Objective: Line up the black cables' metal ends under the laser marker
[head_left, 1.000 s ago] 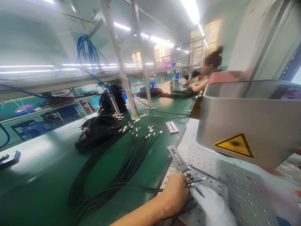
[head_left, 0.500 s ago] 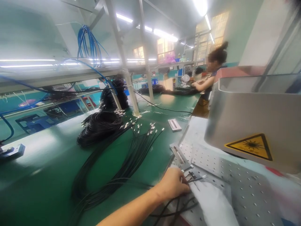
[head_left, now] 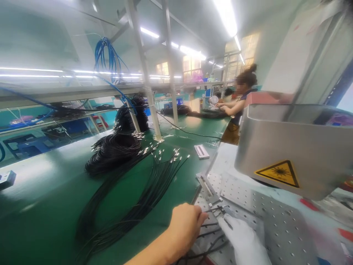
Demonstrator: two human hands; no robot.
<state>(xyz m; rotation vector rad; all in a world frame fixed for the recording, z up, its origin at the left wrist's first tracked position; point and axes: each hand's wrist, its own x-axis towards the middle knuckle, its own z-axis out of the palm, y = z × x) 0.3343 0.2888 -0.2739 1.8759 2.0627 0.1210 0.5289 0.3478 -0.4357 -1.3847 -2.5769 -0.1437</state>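
Note:
My bare left hand (head_left: 186, 222) is closed in a pinch on a thin black cable (head_left: 211, 210) at the left edge of the perforated metal plate. The cable runs right to a small metal fixture (head_left: 219, 210) bolted on that plate. My right hand (head_left: 244, 235), in a white glove, has its fingertips together at the fixture, close to the cable's end. What those fingers grip is hidden. Below the hands, more black cable strands cross the plate's edge. A slotted metal block (head_left: 206, 187) lies just beyond the fixture.
A grey machine housing (head_left: 281, 143) with a yellow laser warning sign overhangs the perforated plate (head_left: 292, 221). Black cable bundles (head_left: 116, 151) with pale tips lie on the green table (head_left: 132, 187). A slotted pale plate (head_left: 202, 152) sits near its edge. Farther back, a person (head_left: 239, 99) works.
My left hand has drawn back leftward from the fixture. The gloved right hand has come up to the fixture, where the cable end now lies. The view has shifted slightly.

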